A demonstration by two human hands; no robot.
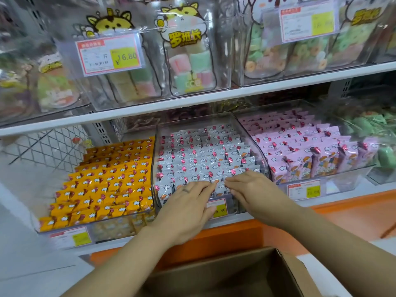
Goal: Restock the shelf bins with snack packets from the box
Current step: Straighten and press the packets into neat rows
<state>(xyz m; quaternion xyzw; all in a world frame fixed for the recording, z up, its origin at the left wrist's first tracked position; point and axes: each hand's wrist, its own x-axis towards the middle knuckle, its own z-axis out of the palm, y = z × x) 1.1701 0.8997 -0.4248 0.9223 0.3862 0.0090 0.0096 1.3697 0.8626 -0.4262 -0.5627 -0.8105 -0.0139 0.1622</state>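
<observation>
A clear middle bin (pixel 255 133) on the lower shelf is packed with rows of grey snack packets (pixel 199 155). My left hand (pixel 186 209) and my right hand (pixel 252 189) both reach over the bin's front edge. Their fingertips meet on the front row, where they touch a grey packet (pixel 219 185) between them. The fingers lie fairly straight; whether they pinch the packet is not clear. The brown cardboard box (pixel 225 277) stands open below my arms, and no packets show inside its visible part.
Left of the middle bin is a bin of yellow packets (pixel 107 179), right of it a bin of pink packets (pixel 306 151), and green packets (pixel 368 123) lie further right. The upper shelf (pixel 192 101) holds clear bins of candy bags. An orange ledge (pixel 225 234) runs below.
</observation>
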